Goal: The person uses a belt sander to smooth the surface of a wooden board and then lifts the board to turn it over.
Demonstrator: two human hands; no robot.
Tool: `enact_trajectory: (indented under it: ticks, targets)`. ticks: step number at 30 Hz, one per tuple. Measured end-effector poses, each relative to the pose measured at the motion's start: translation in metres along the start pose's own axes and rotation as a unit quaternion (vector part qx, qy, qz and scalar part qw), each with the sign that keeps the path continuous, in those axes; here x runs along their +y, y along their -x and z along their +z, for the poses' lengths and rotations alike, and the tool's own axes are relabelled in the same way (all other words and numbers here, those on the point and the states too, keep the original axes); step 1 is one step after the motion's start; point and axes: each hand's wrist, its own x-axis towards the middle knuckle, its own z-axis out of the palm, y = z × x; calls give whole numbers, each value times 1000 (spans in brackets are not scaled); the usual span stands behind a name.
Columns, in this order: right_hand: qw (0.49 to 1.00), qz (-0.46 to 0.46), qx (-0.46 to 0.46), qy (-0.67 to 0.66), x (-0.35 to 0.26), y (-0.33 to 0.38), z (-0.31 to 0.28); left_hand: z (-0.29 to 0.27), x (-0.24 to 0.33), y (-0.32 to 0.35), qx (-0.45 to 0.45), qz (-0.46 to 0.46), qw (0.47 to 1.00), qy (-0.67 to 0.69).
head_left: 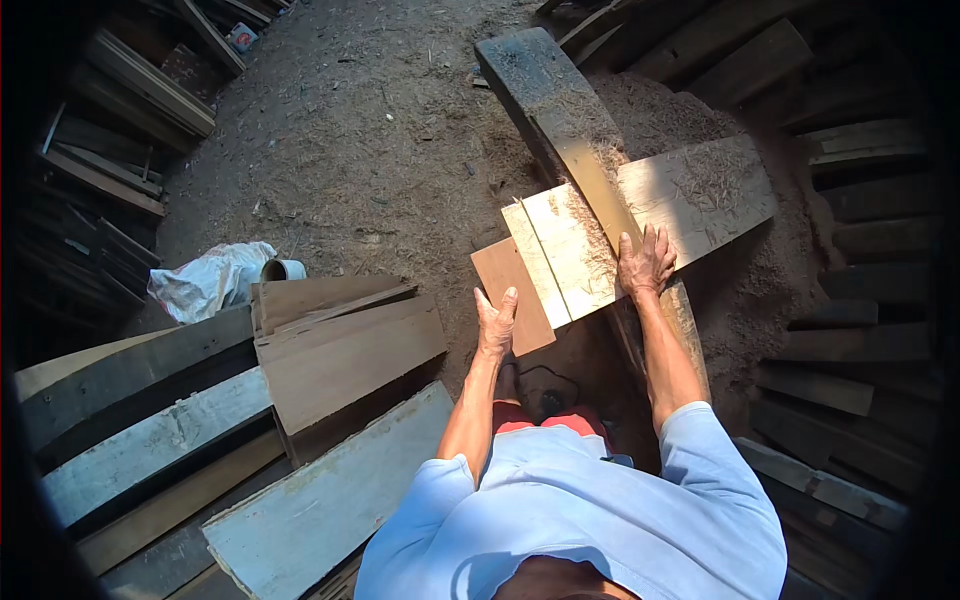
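My left hand (495, 325) is at the left edge of a small reddish-brown board (520, 285), thumb over its top face. The fingers beyond that edge are partly hidden, and the hand looks closed on the board. My right hand (647, 265) lies palm down, fingers apart, at the near end of a narrow yellowish wooden strip (592, 185). Under that strip is a wide pale board (715, 185), scattered with shavings. A narrower pale piece (535, 265) lies along its left end, beside the reddish-brown board. Beneath everything runs a thick beam (545, 85), pointing away from me.
Planks (350, 355) are stacked at near left, with a whitish board (330, 500) closer in. Behind them sit a white plastic bag (215, 280) and a pale cylindrical container (284, 270). Timber (865, 240) lines the right side, past a sawdust heap (740, 290).
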Motion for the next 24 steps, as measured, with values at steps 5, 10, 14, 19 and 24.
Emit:
enact_trajectory:
  ticks: [5,10,14,19,24]
  targets:
    - [1000,-3,16,-9,-4,-5,8,0,6,-2,14,-9,998,-57]
    - [1000,0,7,-6,-4,-5,6,-7,8,-40,28,8,990,-136]
    - [1000,6,1,-7,-2,-3,5,0,18,-46,35,20,986,-162]
    - [1000,1,2,-1,-3,-2,3,0,15,-52,50,20,986,-156]
    - [1000,6,2,9,-7,-1,0,11,33,-54,63,31,983,-172]
